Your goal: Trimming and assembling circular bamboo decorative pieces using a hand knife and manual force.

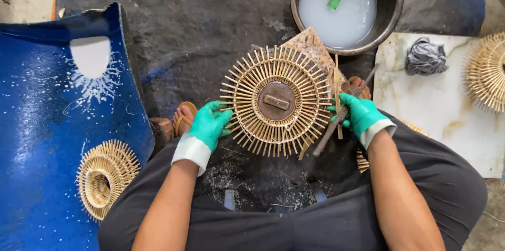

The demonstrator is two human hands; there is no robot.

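Observation:
A round sunburst frame (276,101) of thin bamboo sticks, with a brown wooden disc at its centre, is held flat in front of me. My left hand (209,123), in a green glove, grips its left rim. My right hand (358,114), also green-gloved, holds the right rim together with a dark metal rod (336,123) and a loose bamboo stick (337,85). A worn wooden block (310,44) lies under the frame's far side. My knees in dark trousers fill the bottom of the view.
A dark basin (389,14) of milky liquid with a green piece floating sits at the top. A blue sheet (42,140) on the left carries another bamboo frame (105,177). A white slab (447,109) on the right holds a grey rag (425,57) and a third frame (486,72).

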